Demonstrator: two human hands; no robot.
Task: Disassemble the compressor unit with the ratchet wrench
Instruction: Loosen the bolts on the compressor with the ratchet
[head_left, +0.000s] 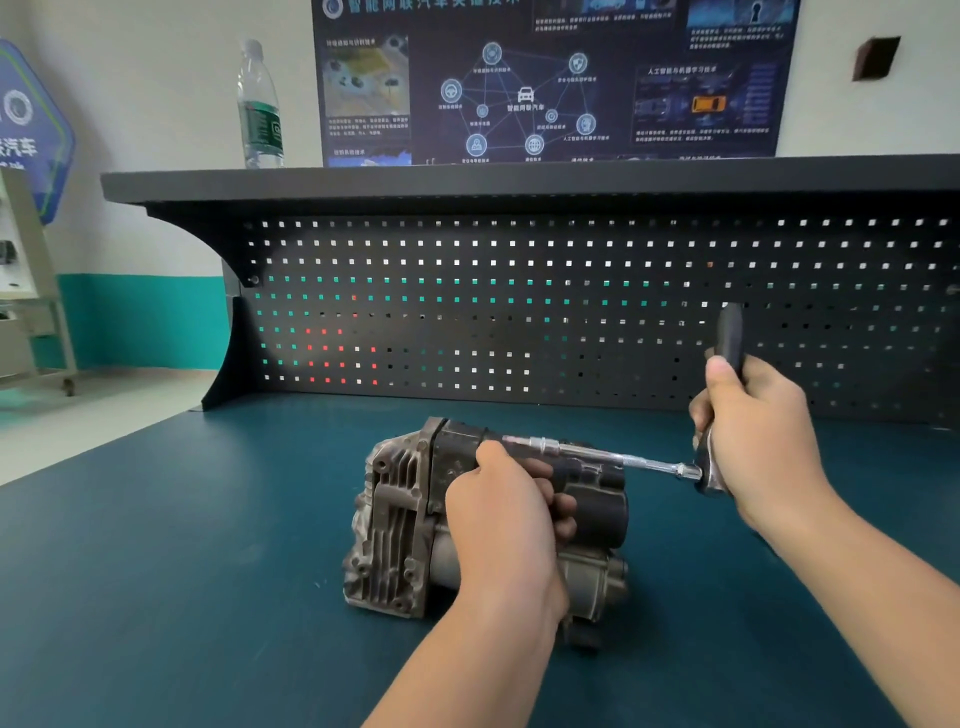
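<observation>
While the compressor unit (415, 525) lies on the dark teal table (182, 571), near its middle, it is steadied by the left hand (506, 519), whose fingers (563, 512) are curled round the dark cylindrical part on the unit's right side. The ribbed grey metal housing is turned toward the left. The ratchet wrench (724, 395) is held by the right hand (758, 431), with the fingers clenched round its dark handle and the thumb laid up along it; the handle is raised almost upright, its tip seen against the pegboard (519, 312). From the wrench head a shiny extension bar (613, 457) is run leftward over the top of the unit, and its far end is hidden behind the left hand, so the fastener it meets cannot be made out. A black shelf (467, 179) is carried above the perforated pegboard at the back of the table, and a clear water bottle (260, 109) with a green label is stood on it toward the left. A dark blue poster (550, 78) is hung on the wall behind.
</observation>
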